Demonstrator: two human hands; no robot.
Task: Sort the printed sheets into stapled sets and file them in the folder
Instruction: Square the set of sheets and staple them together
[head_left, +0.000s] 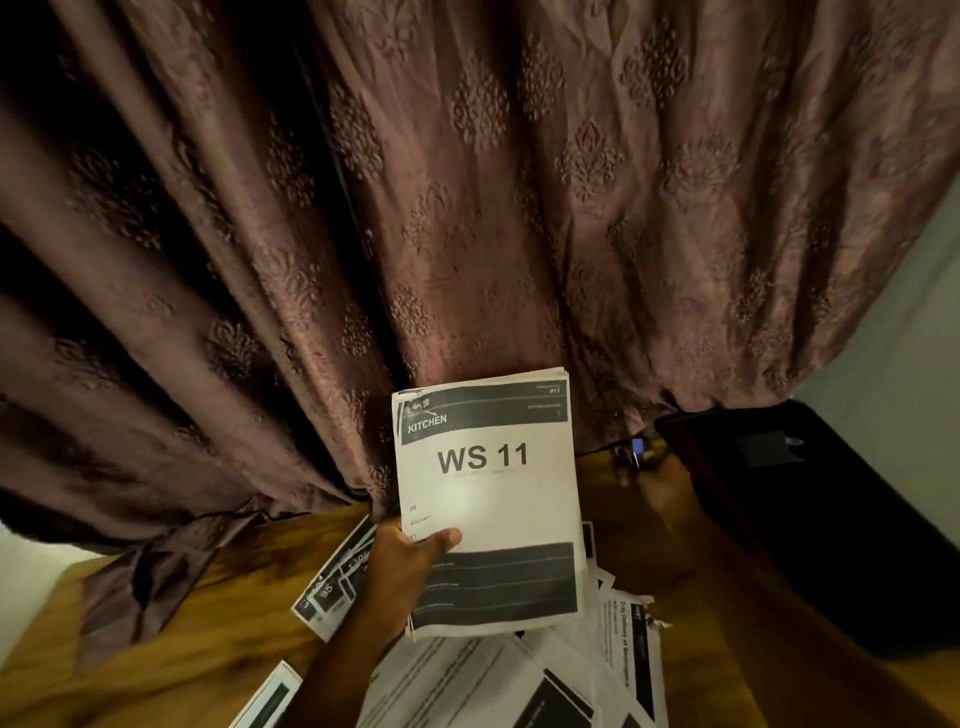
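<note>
Left hand holding up the WS 11 set

Left hand (402, 558) pinches the stapled "WS 11" kitchen set (488, 499) upright over loose printed sheets (467, 675) scattered on the wooden table (182, 623); right hand (670, 493) too blurry to tell.

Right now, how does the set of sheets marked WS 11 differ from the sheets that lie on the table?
The WS 11 set is held upright off the table; the loose sheets lie flat on the wooden table.
The left hand grips the set at its left edge; no hand touches the loose sheets.
The set's edges line up as one neat bundle; the loose sheets overlap at different angles.
Both are white paper printed with dark bands.
</note>
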